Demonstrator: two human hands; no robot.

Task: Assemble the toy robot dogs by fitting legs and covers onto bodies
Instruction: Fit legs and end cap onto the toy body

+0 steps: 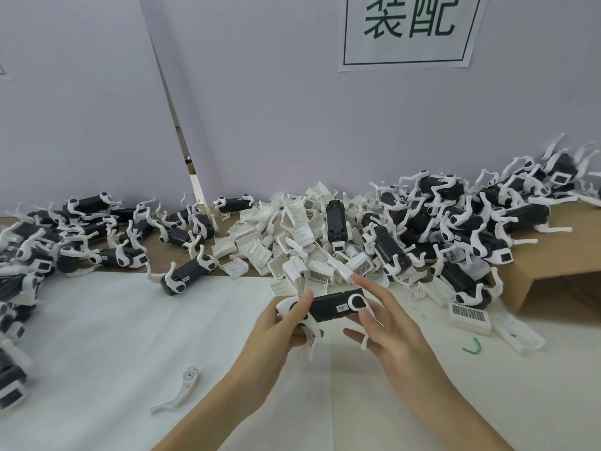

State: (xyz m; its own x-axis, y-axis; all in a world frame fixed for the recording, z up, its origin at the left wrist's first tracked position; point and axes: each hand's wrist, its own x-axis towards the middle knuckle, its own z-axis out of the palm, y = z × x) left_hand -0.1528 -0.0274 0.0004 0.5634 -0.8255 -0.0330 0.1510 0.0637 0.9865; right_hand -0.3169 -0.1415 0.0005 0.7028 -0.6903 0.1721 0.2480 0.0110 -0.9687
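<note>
The black oblong plastic dog body (331,305) lies crosswise between the hands, the left hand (276,327) gripping its left end, the right hand (383,320) with straight fingers touching the right end, nearest the white cover heap (292,242) toward the tabletop's far edge.

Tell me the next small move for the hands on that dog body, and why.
Probably reach the right hand forward to the pile of white covers and pick one. The left hand already grips the black body, which shows white legs at both ends but no cover, while the right hand's fingers are straight beside it, holding nothing.
</note>
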